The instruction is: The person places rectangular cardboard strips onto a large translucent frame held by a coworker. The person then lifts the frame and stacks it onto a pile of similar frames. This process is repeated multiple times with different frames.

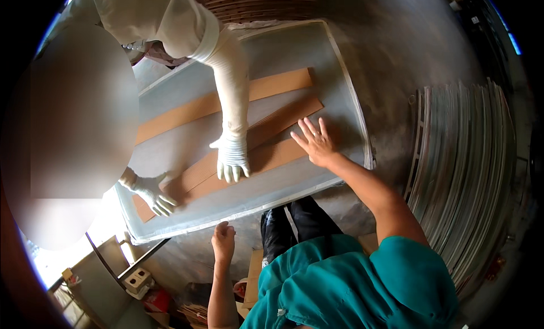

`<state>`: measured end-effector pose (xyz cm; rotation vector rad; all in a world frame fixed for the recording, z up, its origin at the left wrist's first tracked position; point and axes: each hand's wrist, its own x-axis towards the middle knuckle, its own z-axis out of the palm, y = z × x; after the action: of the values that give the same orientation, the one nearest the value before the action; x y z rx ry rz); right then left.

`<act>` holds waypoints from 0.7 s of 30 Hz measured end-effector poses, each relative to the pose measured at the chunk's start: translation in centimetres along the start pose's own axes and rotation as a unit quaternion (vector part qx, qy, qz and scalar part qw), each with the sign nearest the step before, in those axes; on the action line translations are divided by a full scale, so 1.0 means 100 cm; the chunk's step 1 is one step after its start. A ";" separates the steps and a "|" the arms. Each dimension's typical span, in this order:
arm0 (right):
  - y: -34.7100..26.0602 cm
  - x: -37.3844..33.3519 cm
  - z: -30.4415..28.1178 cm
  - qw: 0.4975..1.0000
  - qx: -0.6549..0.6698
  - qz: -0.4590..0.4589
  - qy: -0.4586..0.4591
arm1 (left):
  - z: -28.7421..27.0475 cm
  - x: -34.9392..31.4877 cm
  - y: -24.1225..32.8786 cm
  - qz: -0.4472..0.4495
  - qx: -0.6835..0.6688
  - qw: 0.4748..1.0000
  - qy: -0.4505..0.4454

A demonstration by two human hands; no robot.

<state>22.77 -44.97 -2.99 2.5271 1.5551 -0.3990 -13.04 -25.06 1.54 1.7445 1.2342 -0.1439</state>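
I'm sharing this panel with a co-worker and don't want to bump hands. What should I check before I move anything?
1. Your right hand free: ok, fingers spread, gripping nothing.
2. Your left hand empty: cannot tell; its fingers are curled, near the panel's near edge.
3. Co-worker off the strips: not ok; a gloved hand is over the nearest strip.
4. Strips apart and parallel: not ok; the middle strip slants in toward the nearest one.
5. Far strip free of hands: ok where visible, though the co-worker's forearm crosses above it.
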 end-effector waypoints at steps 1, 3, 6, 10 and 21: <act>-0.006 -0.017 0.006 0.999 0.019 0.000 0.030 | -0.002 -0.002 0.000 0.001 -0.003 1.000 -0.008; -0.026 -0.052 0.008 0.994 0.054 -0.003 0.091 | -0.008 -0.009 -0.005 0.005 -0.013 1.000 -0.018; -0.063 -0.116 0.002 0.990 0.117 0.053 0.054 | -0.014 -0.019 -0.014 0.011 -0.015 0.999 -0.043; -0.115 -0.191 0.007 0.980 0.162 0.116 0.009 | -0.021 -0.021 -0.023 0.014 -0.024 0.996 -0.084; -0.120 -0.287 0.070 0.864 0.271 0.421 0.045 | 0.013 0.015 -0.017 0.022 -0.120 0.980 -0.158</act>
<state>-1.25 -65.79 -0.90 3.3376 0.2075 -0.6409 -13.13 -24.95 -1.08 1.4729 0.9396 -0.2280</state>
